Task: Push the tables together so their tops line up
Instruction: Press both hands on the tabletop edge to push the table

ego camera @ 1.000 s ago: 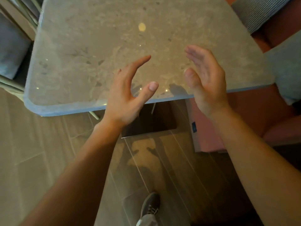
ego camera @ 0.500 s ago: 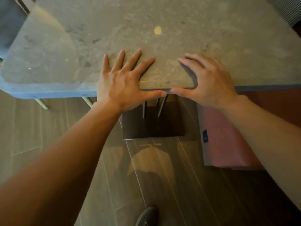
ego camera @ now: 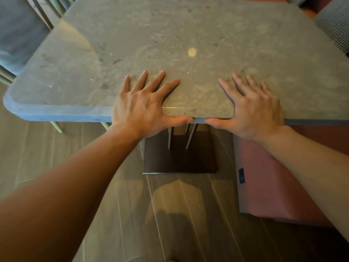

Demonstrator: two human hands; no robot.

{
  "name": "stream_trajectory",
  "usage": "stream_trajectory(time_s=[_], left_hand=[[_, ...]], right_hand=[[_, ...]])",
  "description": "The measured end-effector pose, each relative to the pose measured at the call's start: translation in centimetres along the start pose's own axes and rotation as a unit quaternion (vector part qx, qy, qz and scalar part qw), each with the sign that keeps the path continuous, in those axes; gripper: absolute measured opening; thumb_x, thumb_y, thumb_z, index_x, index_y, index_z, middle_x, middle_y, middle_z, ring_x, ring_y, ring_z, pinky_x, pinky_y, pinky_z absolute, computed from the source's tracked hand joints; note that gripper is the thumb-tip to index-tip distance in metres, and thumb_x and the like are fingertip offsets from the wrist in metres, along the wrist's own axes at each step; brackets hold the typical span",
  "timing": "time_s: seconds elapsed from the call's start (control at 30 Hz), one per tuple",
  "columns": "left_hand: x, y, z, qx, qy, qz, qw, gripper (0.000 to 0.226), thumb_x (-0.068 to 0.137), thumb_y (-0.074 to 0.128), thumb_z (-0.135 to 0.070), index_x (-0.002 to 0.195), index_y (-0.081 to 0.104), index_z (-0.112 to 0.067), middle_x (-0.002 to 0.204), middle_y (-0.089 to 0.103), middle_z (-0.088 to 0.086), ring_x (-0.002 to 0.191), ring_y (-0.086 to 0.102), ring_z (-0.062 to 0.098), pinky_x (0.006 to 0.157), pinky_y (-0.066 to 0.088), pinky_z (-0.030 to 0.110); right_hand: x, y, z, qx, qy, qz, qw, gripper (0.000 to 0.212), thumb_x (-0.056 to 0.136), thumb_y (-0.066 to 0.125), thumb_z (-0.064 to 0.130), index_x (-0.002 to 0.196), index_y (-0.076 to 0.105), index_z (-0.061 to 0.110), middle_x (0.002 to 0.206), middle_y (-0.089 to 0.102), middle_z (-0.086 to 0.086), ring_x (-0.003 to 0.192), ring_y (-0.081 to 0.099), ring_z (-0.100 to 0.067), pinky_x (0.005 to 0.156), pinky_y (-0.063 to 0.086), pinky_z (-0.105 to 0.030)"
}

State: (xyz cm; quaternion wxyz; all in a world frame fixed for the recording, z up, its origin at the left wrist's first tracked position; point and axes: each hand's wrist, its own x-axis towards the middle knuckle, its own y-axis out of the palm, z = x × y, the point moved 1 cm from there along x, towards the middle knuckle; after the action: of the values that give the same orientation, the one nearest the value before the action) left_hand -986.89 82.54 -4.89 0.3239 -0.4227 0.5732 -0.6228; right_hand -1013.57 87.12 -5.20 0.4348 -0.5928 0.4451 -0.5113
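On the table (ego camera: 207, 31), near edge: hands flat.
Left hand (ego camera: 143, 108) and right hand (ego camera: 254, 110) lie spread wide, fingers straight, thumbs against the front edge.

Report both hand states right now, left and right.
Left hand: open, fingers flat on the table, thumb along its near edge.
Right hand: open, flat on the table, thumb along the same edge.

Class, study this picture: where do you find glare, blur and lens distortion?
Head view: a round reflection shines on the table top, with a paler glare patch near its far left corner; head view: the chair at left is blurred, while the left hand and right hand look sharp; head view: the wide lens stretches the left forearm toward the bottom corner.
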Motion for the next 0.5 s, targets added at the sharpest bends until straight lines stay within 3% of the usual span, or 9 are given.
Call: stream_trajectory(time_s=[0.5], left_hand=[[5.1, 0.7, 0.1, -0.007, -0.008, -0.001, 1.0, 0.118, 0.063, 0.004, -0.111, 0.164, 0.01, -0.051, 0.178, 0.014, -0.009, 0.166, 0.015, 0.029, 0.131, 0.013, 0.062]], right_hand=[[4.8, 1.4, -2.4, 0.008, -0.006, -0.006, 1.0, 0.129, 0.067, 0.01, 0.109, 0.161, 0.043, 0.026, 0.164, 0.045, -0.017, 0.151, 0.043, -0.045, 0.121, 0.034, -0.065]])
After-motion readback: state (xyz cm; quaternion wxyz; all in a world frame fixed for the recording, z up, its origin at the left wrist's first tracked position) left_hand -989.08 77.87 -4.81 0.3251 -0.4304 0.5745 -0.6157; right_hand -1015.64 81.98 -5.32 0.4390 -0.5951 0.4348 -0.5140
